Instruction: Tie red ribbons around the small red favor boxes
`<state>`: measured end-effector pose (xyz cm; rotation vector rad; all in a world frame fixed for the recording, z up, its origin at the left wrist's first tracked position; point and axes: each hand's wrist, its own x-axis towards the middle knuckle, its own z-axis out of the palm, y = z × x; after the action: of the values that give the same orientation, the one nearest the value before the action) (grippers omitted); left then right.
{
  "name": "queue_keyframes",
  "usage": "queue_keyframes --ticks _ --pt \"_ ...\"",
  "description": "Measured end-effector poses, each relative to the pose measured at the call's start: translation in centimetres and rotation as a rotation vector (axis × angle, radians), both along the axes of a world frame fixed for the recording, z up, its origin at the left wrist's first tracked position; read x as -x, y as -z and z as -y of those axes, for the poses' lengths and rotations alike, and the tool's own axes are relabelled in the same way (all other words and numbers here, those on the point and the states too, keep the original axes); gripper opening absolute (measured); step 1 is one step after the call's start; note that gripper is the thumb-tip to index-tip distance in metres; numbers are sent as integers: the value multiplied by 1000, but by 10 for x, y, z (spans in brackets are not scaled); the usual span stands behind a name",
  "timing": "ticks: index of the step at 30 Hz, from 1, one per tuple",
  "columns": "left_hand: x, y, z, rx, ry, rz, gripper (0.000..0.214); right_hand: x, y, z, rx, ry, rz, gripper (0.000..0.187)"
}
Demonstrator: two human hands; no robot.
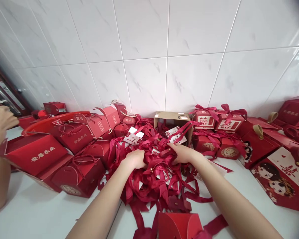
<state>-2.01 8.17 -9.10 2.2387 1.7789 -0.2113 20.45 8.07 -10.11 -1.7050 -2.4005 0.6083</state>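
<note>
A heap of tangled red ribbons (161, 192) lies in front of me, with printed white tags (133, 138) among the loops. Sunk into the left side of the heap is my left hand (135, 160), its fingers curled on ribbons and the tips hidden. My right hand (181, 153) reaches in from the other side, fingers bent around ribbons near another white tag (174, 134); its fingertips are partly covered. Close to me, below the heap, stands a small red box (179, 224) with ribbon at its sides.
Red gift boxes (77, 172) with cord handles crowd the left, beside a red tray (58, 119). Behind the heap, an open cardboard box (170, 115) stands near the tiled wall (144, 83). Ribbon-tied boxes (205, 119) and larger printed boxes (284, 179) fill the right. Another person's arm (1, 139) shows at far left.
</note>
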Motion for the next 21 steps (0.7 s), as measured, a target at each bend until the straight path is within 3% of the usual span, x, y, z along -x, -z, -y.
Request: queue_keyframes --ticks 2,4,7,9,12,15,18,21 --pt "2 3 0 16 68 41 17 -1 10 -6 16 -19 10 78" --pt "8 -5 2 18 124 105 6 -9 7 -6 36 -43 13 53" --pt "24 -32 9 -52 162 211 18 -25 -13 2 45 -80 -14 22" --pt "35 -54 15 -138 157 339 27 -36 -31 9 6 -83 -53 26" --pt "47 -81 22 -361 -9 890 30 -49 -54 23 -188 23 -208 34" --pt "51 -96 23 -624 -163 1447 28 -58 -67 38 -433 240 -512 27" --pt "49 -101 21 -781 -193 1675 23 -66 -72 53 -618 418 -804 17" --pt "49 -108 21 -851 -256 1920 11 -73 -78 62 -662 439 -841 16"
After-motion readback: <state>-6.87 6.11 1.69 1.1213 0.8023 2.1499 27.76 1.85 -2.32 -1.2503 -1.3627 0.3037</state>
